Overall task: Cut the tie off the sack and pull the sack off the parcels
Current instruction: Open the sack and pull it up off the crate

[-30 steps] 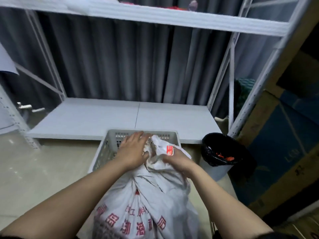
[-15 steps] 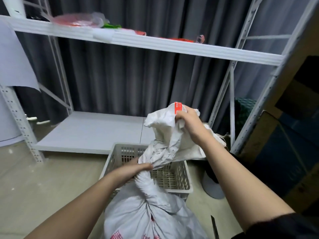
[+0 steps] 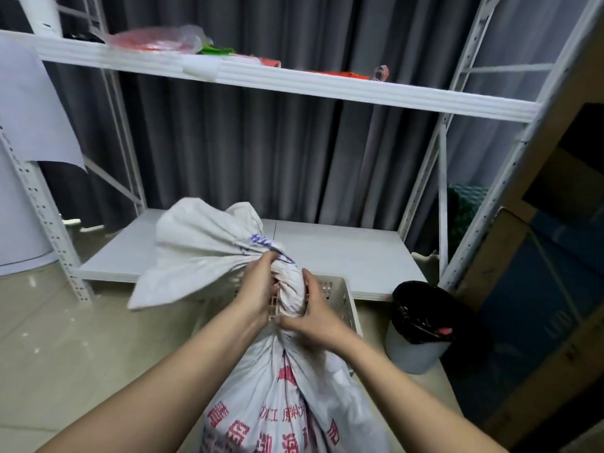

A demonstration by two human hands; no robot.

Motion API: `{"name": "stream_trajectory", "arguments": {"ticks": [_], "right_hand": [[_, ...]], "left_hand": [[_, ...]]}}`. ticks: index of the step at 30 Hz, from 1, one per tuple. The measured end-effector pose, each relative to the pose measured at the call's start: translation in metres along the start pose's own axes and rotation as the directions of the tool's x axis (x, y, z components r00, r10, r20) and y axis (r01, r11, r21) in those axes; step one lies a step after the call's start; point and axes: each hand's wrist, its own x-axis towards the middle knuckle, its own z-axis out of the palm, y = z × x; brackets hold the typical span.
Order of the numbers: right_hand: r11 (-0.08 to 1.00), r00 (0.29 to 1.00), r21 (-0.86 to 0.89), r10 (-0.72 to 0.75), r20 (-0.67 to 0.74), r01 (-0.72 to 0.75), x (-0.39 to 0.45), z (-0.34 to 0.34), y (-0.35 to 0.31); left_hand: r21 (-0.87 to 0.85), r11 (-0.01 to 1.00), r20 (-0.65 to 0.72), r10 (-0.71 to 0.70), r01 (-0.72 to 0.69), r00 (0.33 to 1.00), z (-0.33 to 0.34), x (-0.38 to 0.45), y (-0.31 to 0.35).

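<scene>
A white woven sack (image 3: 281, 400) with red printed characters stands in front of me, bulging below. Its neck (image 3: 289, 289) is twisted tight into a rope, and the loose mouth (image 3: 199, 246) fans out up and to the left. My left hand (image 3: 260, 286) grips the twisted neck from the left, fingers curled round it near the top. My right hand (image 3: 313, 315) grips the neck from the right, slightly lower. The tie and the parcels are hidden from view.
A white slatted crate (image 3: 343, 295) stands on the floor right behind the sack. A bin with a black liner (image 3: 420, 322) is at the right. A white metal rack (image 3: 327, 253) with a low shelf and an upper shelf holding bags faces me. Cardboard boxes stand at right.
My right hand has let go of the raised sack mouth and come down onto the twisted neck. The mouth has flopped over to the left. My left hand has shifted higher on the neck.
</scene>
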Motion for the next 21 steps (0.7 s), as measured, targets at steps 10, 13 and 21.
{"name": "stream_trajectory", "arguments": {"ticks": [10, 13, 21], "right_hand": [[0.796, 0.874, 0.581, 0.394, -0.282, -0.172, 0.019, -0.010, 0.016], [0.580, 0.884, 0.778, 0.462, -0.069, -0.242, 0.015, -0.022, 0.020], [0.661, 0.906, 0.630, 0.380, 0.186, -0.407, 0.016, -0.028, 0.021]], "left_hand": [[0.687, 0.486, 0.447, 0.303, -0.540, 0.842, -0.006, -0.022, -0.001], [0.803, 0.427, 0.315, 0.290, -0.416, 0.904, -0.025, -0.017, -0.016], [0.772, 0.625, 0.438, -0.393, -0.115, 0.808, -0.042, -0.020, -0.058]]}}
